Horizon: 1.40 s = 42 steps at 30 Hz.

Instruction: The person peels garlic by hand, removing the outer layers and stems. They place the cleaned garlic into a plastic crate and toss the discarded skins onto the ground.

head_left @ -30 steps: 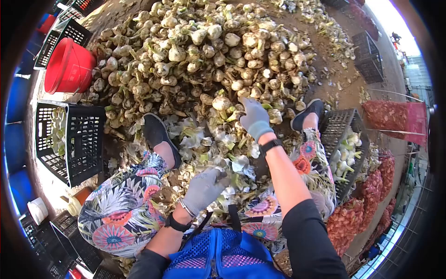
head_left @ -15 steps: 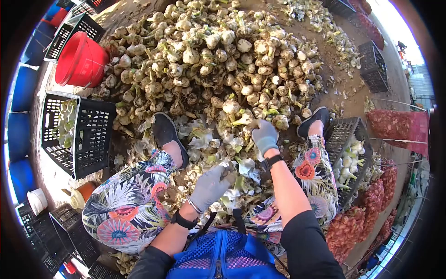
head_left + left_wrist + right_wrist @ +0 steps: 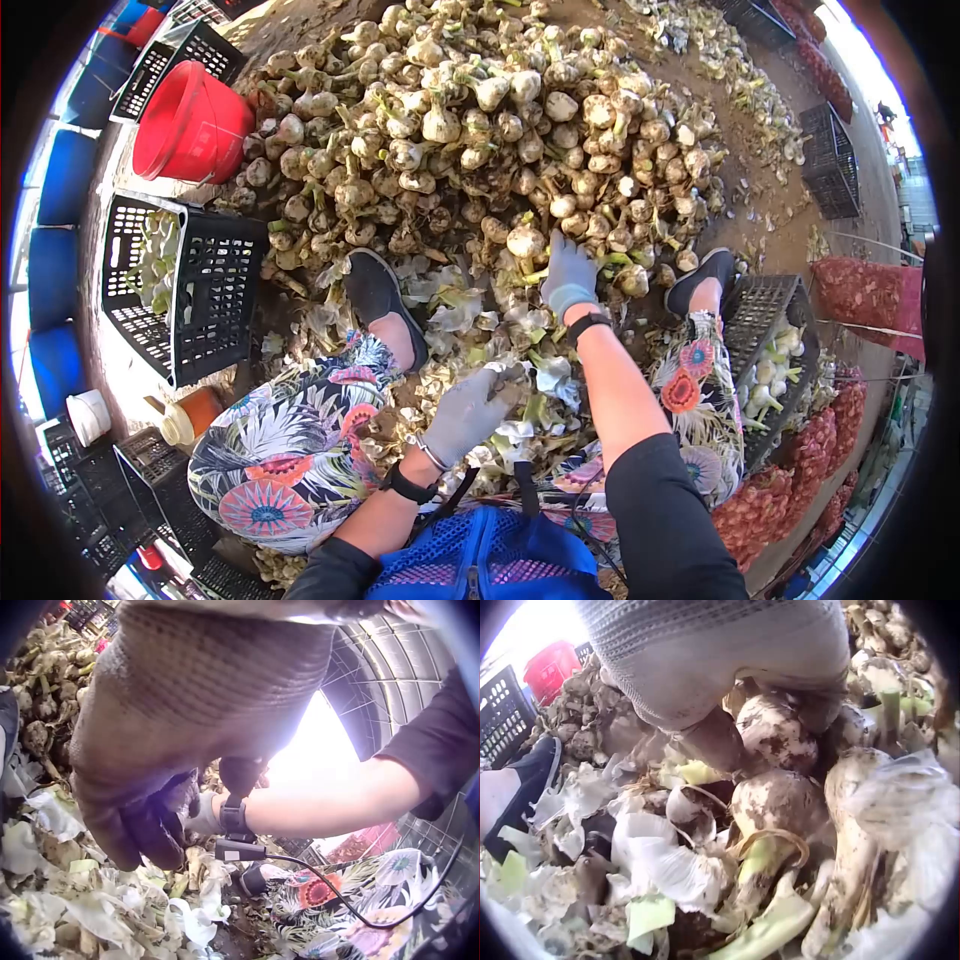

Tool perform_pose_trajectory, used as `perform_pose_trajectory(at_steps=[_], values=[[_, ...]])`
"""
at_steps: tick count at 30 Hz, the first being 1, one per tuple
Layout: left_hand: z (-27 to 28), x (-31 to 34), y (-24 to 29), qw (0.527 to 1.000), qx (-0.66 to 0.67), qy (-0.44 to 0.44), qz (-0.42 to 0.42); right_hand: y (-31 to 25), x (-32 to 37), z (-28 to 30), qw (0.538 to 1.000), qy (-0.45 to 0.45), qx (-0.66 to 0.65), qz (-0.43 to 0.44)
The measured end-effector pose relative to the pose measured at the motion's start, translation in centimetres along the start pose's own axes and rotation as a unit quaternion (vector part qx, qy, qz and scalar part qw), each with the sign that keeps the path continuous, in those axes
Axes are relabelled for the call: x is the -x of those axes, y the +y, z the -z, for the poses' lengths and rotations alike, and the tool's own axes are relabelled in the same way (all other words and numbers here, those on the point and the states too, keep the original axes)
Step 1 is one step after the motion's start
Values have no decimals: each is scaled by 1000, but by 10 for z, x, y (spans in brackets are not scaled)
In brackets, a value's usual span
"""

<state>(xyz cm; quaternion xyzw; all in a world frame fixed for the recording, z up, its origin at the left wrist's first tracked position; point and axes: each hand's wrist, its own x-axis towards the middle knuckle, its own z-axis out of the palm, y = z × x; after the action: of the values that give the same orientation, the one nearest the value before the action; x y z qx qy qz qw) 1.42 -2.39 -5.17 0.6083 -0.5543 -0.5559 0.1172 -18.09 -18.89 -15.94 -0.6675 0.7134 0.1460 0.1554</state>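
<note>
My right hand (image 3: 571, 274), in a grey knitted glove, reaches down to the near edge of a heap of soil-stained garlic (image 3: 440, 125). In the right wrist view its thumb and fingers close round a dirty garlic bulb (image 3: 776, 733). Another bulb with a cut green stem (image 3: 776, 802) lies just below it. My gloved left hand (image 3: 465, 412) hovers between the knees over loose peelings (image 3: 440, 290), its fingers loosely bent. The left wrist view shows those fingers (image 3: 112, 825) curled downward, their tips in shadow over skins and stem scraps.
A black crate (image 3: 215, 290) and a red bucket (image 3: 195, 125) stand at the left. Beside the right leg, another crate (image 3: 755, 310) holds cleaner white garlic. Red mesh sacks (image 3: 830, 425) lie farther right. Both feet, in dark shoes (image 3: 385, 300), flank the peelings.
My right hand has drawn back from the heap, then reached forward again to a bulb at its edge. The left hand stays low over the peelings. The head view has shifted slightly.
</note>
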Motion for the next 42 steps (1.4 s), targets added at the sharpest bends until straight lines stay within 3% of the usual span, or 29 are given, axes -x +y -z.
perform_pose_trajectory(at_steps=[4, 6, 7, 9, 11, 13, 14, 15, 17, 18, 19, 21, 23, 24, 27, 28, 30, 34, 37, 38, 39, 41, 42], values=[[-4, -5, -9, 995, 90, 30, -22, 3, 5, 25, 999, -9, -52, 2], [-5, -5, -6, 995, 84, 51, -20, 15, 19, 19, 986, 46, -158, -20], [-5, -4, -4, 994, 73, 73, -19, 24, 28, 7, 965, 127, -228, 9], [-8, -1, -2, 992, 39, 105, -52, 17, 57, 6, 848, 51, -528, -5], [-3, 1, 11, 960, 2, 220, -176, -16, 128, 59, 638, -55, -758, -127], [1, 7, 18, 968, 4, 187, -166, -39, 172, 64, 534, -75, -829, -146], [0, 7, 16, 963, 37, 207, -169, -44, 179, 27, 596, 15, -798, -90], [2, 9, 17, 956, 69, 227, -172, -47, 196, 34, 644, 35, -761, -65], [14, 14, 15, 955, 34, 226, -188, -41, 203, 39, 705, 36, -702, -95], [16, 19, 14, 952, 34, 215, -213, -41, 206, 44, 705, 38, -702, -93], [17, 22, 15, 949, 35, 203, -240, -40, 208, 50, 735, 75, -672, -41], [18, 26, 20, 949, 105, 183, -235, -40, 213, 63, 761, 118, -637, 12], [23, 34, 25, 934, 317, 57, -158, -39, 217, 68, 817, 179, -544, 66], [24, 37, 26, 930, 323, 69, -164, -39, 223, 76, 827, 152, -538, 53], [25, 34, 17, 913, 387, 39, -127, -35, 226, 71, 808, 218, -533, 122], [23, 30, 15, 898, 401, 61, -170, -33, 228, 71, 808, 218, -534, 122], [25, 29, 16, 909, 375, 60, -173, -35, 232, 86, 710, 57, -701, 31], [25, 32, 23, 932, 293, 75, -198, -29, 220, 86, 657, 10, -749, 82], [33, 39, 20, 911, 385, 4, -146, -22, 216, 75, 688, 14, -724, 49], [30, 35, 18, 886, 430, -11, -174, -21, 216, 79, 709, 28, -701, 71], [28, 34, 14, 887, 429, -10, -172, -19, 217, 83, 708, 27, -702, 71], [28, 34, 12, 868, 466, -32, -166, -15, 223, 95, 749, 6, -658, 77], [26, 31, 11, 868, 468, -32, -165, -21, 224, 96, 652, -35, -756, 44]])
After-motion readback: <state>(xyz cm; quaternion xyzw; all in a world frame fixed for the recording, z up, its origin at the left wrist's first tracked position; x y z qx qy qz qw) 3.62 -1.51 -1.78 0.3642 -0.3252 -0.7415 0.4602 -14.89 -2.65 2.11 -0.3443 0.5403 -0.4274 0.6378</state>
